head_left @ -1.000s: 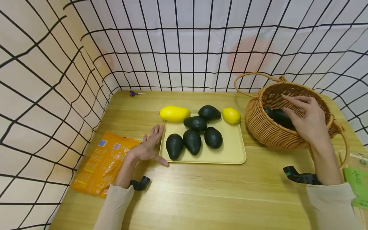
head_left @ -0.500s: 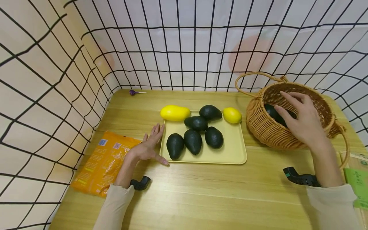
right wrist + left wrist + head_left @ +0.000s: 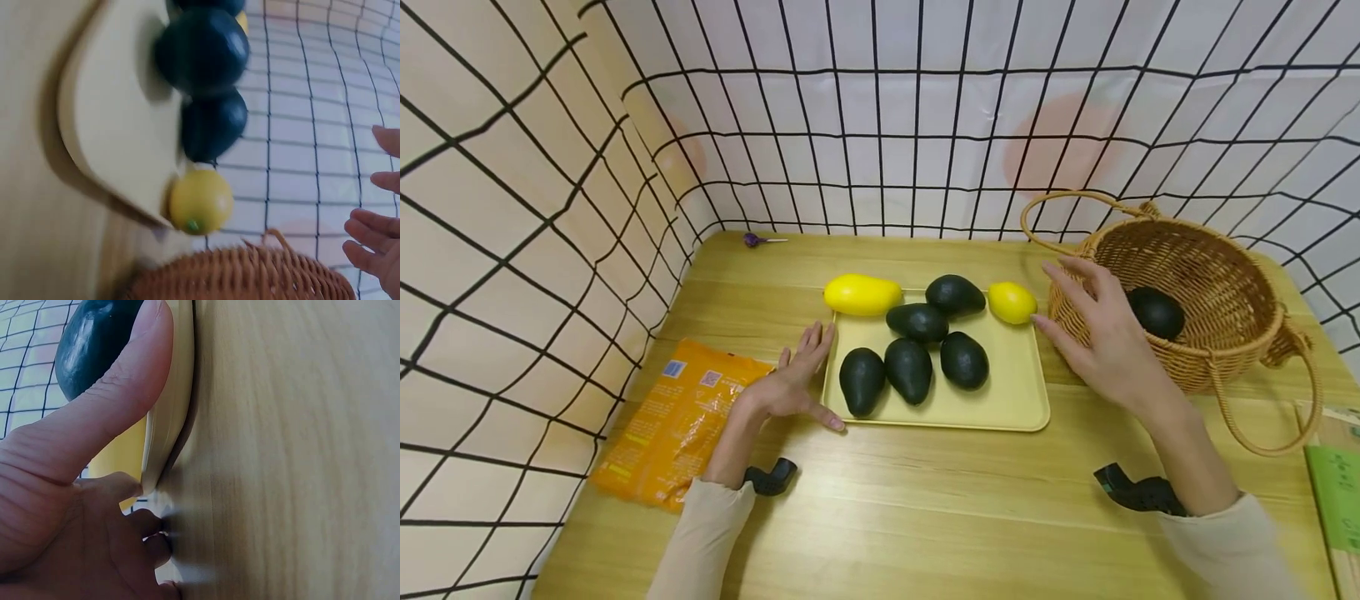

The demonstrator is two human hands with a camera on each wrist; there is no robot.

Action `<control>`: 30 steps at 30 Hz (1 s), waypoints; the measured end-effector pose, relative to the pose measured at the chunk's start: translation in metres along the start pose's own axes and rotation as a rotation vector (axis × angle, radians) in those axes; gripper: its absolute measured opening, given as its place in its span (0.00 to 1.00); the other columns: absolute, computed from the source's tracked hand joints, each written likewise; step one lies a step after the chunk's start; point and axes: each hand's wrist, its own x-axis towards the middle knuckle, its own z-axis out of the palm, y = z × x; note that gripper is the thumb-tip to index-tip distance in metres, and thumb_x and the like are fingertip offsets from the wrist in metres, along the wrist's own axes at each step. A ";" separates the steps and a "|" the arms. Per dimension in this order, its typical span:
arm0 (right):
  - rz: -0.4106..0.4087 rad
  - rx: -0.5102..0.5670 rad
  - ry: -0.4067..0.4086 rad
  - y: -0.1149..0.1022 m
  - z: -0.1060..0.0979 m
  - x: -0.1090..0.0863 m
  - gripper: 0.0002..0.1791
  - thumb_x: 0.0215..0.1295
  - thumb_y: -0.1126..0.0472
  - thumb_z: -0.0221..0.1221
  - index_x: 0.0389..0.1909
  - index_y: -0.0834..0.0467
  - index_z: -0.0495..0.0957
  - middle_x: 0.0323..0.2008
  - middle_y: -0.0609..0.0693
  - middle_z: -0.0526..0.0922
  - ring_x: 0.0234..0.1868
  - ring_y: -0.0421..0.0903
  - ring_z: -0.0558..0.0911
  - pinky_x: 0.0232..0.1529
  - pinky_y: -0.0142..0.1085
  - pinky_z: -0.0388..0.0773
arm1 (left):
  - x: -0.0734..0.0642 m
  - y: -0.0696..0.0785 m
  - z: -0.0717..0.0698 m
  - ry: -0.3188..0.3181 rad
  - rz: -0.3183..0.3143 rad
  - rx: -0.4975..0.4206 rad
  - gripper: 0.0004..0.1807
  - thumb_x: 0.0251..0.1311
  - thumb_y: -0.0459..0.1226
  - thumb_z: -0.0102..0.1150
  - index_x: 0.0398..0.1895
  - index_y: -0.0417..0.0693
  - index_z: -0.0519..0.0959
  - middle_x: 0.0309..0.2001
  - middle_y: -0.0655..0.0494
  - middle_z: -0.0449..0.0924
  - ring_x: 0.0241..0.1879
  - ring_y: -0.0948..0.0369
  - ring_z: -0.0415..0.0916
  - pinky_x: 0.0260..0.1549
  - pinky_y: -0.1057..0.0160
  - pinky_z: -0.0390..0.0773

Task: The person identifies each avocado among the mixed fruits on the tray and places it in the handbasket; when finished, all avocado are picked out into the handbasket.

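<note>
A pale yellow tray (image 3: 1000, 408) holds several dark green avocados (image 3: 965, 361). On its far edge lie a yellow mango (image 3: 862, 295) and, at the corner, a lemon (image 3: 1012, 302). My left hand (image 3: 786, 385) rests at the tray's left side with spread fingers; the left wrist view has its thumb (image 3: 144, 369) against the rim, near an avocado (image 3: 94, 347). My right hand (image 3: 1108, 337) hovers between the tray and the wicker basket (image 3: 1217, 258), fingers extended and holding nothing. One avocado (image 3: 1156, 313) lies inside the basket. The right wrist view catches the lemon (image 3: 201, 201) beside the basket rim.
An orange packet (image 3: 681, 425) lies left of the tray, partly under my left forearm. A purple lollipop (image 3: 756, 240) sits by the back edge. Black wire mesh (image 3: 917, 150) surrounds the table's back and left. A green-labelled package (image 3: 1337, 492) lies at the right edge.
My right hand has come out of the basket and moved left toward the lemon, leaving the avocado in the basket in plain sight. The left hand stays at the tray's edge.
</note>
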 end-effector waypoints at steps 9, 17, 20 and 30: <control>0.184 0.229 -0.244 -0.011 0.037 -0.003 0.41 0.66 0.57 0.70 0.78 0.51 0.65 0.74 0.62 0.65 0.73 0.64 0.66 0.68 0.70 0.64 | 0.001 0.001 -0.001 -0.002 0.001 -0.005 0.81 0.43 0.45 0.85 0.84 0.46 0.26 0.82 0.41 0.14 0.82 0.46 0.12 0.77 0.33 0.20; 0.282 0.420 -0.382 -0.005 0.067 -0.011 0.36 0.66 0.58 0.70 0.74 0.55 0.70 0.71 0.62 0.67 0.72 0.64 0.69 0.68 0.69 0.69 | 0.001 0.000 0.000 -0.005 0.003 -0.013 0.82 0.42 0.45 0.86 0.84 0.46 0.26 0.82 0.41 0.14 0.82 0.46 0.11 0.77 0.33 0.19; 0.302 0.435 -0.403 -0.004 0.073 -0.012 0.37 0.65 0.58 0.71 0.74 0.55 0.71 0.71 0.63 0.67 0.72 0.65 0.69 0.67 0.67 0.72 | 0.001 0.002 -0.001 -0.005 -0.004 -0.010 0.82 0.42 0.45 0.86 0.84 0.46 0.26 0.82 0.42 0.13 0.82 0.46 0.11 0.77 0.34 0.19; 0.361 0.378 -0.391 -0.014 0.085 -0.007 0.32 0.62 0.57 0.73 0.68 0.54 0.79 0.65 0.62 0.74 0.64 0.62 0.77 0.61 0.59 0.81 | 0.001 0.000 0.000 0.000 -0.007 -0.001 0.82 0.42 0.46 0.86 0.84 0.47 0.26 0.82 0.42 0.14 0.82 0.46 0.12 0.77 0.34 0.20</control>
